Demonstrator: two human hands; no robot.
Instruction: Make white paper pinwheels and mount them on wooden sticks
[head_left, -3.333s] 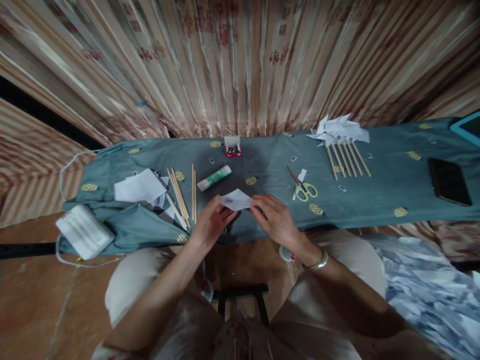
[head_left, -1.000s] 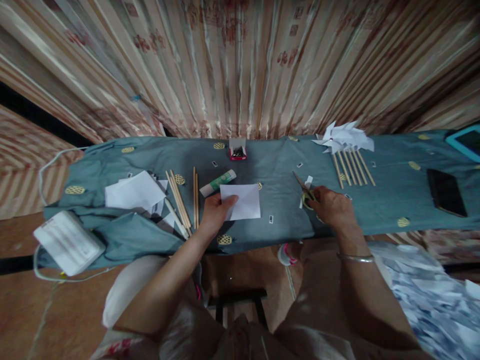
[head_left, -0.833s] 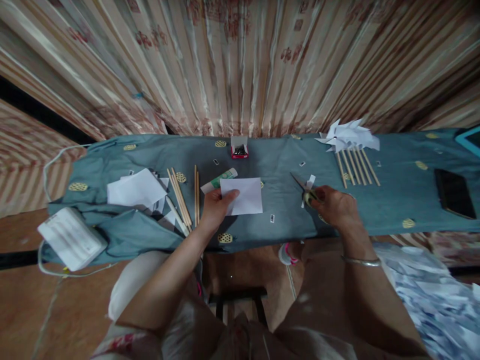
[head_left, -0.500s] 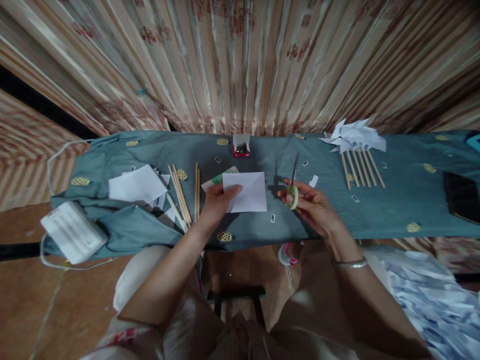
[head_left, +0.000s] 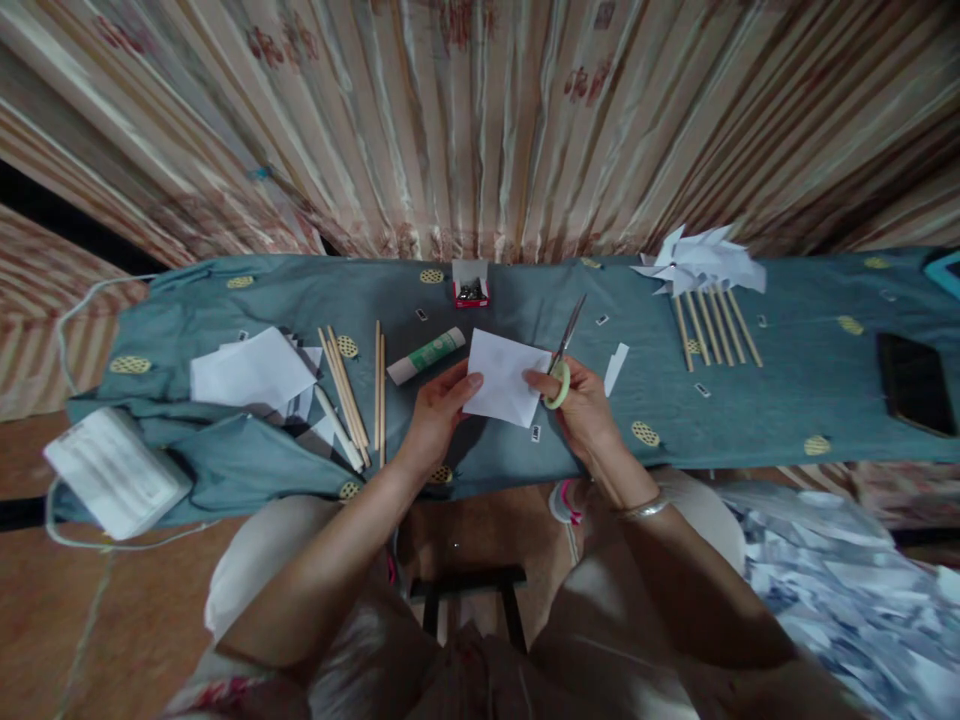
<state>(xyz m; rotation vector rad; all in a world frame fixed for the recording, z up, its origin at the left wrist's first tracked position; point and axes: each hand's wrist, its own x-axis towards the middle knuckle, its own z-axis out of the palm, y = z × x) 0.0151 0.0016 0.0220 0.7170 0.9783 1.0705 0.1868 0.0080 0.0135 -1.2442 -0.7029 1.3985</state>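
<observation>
My left hand pinches the left edge of a white square of paper, held just above the teal cloth. My right hand grips green-handled scissors, blades pointing up and away, right at the paper's right edge. The thumb of that hand touches the paper. A silver bangle sits on my right wrist.
On the teal-covered table: a glue stick, wooden sticks, loose white sheets, a small red box of pins, finished paper pinwheels on sticks, a paper scrap, a dark phone. Paper scraps litter the floor at right.
My right hand reached right, picked the scissors up off the cloth and brought them back to the paper's right edge. My left hand kept hold of the paper, now unfolded flat.
</observation>
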